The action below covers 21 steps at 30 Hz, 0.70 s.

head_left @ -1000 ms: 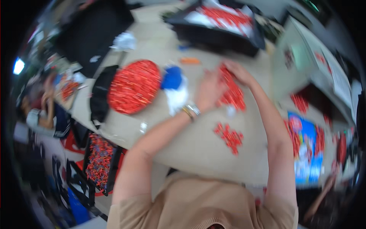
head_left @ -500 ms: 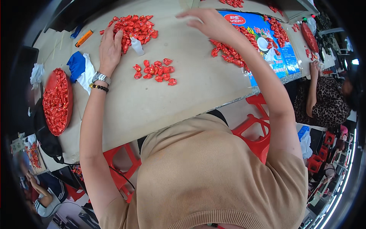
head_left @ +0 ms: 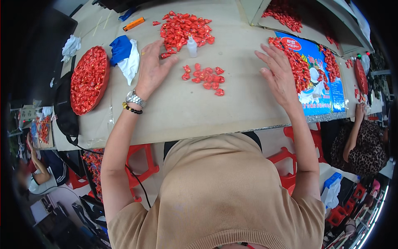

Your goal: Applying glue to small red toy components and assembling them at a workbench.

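Observation:
My left hand [head_left: 154, 68] lies open on the table, thumb spread, just left of a large heap of small shiny red knobbly pieces [head_left: 182, 31]. A small white squeeze bottle [head_left: 192, 47] stands upright at that heap's near edge. Closer to me lies a smaller, loose group of red pieces [head_left: 207, 77]. My right hand [head_left: 280, 72] is open, fingers apart and nothing in them. It is beside a blue printed sheet [head_left: 331, 97], near the rows of red pieces [head_left: 299, 70] lying on it. What exactly the red pieces are, I cannot tell.
At the left are a red basin [head_left: 104, 79] full of red pieces, a blue and white cloth [head_left: 129, 62], an orange cutter [head_left: 133, 23] and a black bag [head_left: 66, 112]. A shelf box [head_left: 253, 10] stands at the far right. People sit at both sides.
My right hand has come back toward me from the table's far middle to the blue sheet's left edge. My left hand has drawn off the big heap, its thumb now spread. The view has shifted.

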Tool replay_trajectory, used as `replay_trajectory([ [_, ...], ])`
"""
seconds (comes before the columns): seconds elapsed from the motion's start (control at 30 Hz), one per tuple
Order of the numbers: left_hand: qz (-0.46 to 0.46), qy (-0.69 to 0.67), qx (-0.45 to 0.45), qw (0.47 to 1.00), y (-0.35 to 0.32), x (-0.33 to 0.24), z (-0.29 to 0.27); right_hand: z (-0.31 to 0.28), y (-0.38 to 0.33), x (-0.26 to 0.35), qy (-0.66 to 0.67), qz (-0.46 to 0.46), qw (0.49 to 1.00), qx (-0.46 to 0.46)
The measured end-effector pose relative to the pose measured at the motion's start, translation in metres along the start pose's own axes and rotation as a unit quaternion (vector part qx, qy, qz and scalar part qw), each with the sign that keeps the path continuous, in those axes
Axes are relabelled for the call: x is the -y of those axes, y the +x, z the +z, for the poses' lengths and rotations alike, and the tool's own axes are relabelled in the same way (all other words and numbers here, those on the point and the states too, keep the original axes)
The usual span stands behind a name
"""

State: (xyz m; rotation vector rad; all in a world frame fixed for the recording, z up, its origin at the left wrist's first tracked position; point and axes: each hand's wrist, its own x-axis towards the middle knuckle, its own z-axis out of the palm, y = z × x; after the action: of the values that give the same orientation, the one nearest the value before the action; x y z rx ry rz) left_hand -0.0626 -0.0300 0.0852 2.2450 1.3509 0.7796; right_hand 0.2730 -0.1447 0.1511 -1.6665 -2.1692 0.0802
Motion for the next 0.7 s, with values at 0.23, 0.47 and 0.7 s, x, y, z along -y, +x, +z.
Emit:
replay_trajectory([
  [0.23,-0.012,0.119,0.030,0.992,0.013,-0.009,0.020,0.049,0.066,0.048,0.256,0.084,0.963,0.031],
  [0.47,-0.039,-0.036,0.059,0.997,0.010,-0.008,0.016,0.087,0.090,0.056,0.206,0.051,0.976,0.056],
  [0.7,-0.041,-0.051,0.092,0.994,0.004,-0.020,0.007,0.079,0.082,0.052,0.215,0.093,0.969,0.071],
])
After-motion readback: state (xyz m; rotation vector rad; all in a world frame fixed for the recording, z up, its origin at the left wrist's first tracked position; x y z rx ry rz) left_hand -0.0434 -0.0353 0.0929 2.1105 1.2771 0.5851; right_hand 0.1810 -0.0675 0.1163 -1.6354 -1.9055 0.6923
